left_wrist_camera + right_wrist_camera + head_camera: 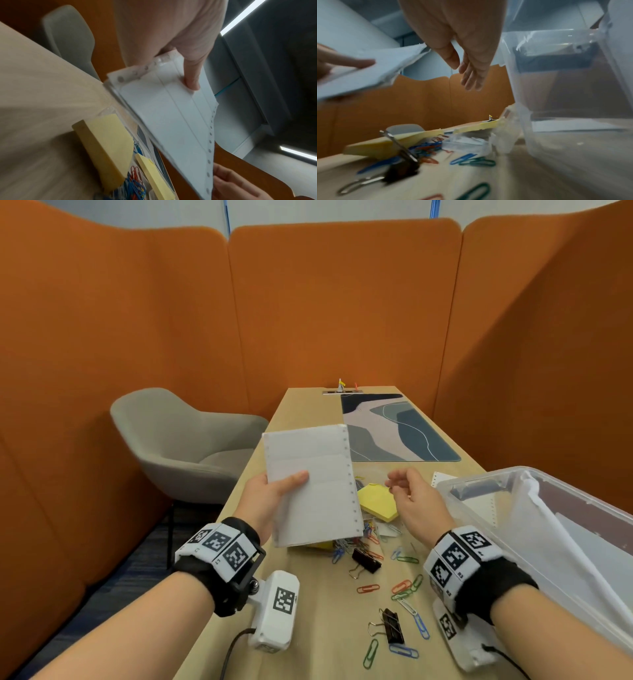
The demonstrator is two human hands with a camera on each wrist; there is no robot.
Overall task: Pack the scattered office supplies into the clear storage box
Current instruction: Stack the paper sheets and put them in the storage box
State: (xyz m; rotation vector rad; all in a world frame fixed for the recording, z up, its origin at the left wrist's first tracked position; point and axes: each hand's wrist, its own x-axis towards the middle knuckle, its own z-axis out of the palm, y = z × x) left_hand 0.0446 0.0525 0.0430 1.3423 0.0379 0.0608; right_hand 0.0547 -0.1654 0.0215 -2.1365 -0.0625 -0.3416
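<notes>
— So where is the paper stack?

— Up off the wooden table (318, 645), to the left of the clear storage box (534, 518). The left hand (267, 501) grips the stack of perforated continuous-form paper (313, 484), thumb pressed across its top sheet, other fingers behind.

— And the right hand (416, 505)?

— It holds nothing; its fingers are loosely extended, hovering between the paper's punched edge and the box wall.

— What's left beside the box?

— Left of the box lie two yellow sticky-note pads (378, 501), partly under the raised paper. Nearer than those, coloured paper clips (404, 587) are scattered with two black binder clips (392, 625). Inside the box, white sheets and a dark item show through the blurred plastic.

— Beyond the box?

— A patterned desk mat (400, 426), and a grey chair (178, 440) off the table's left side.
</notes>
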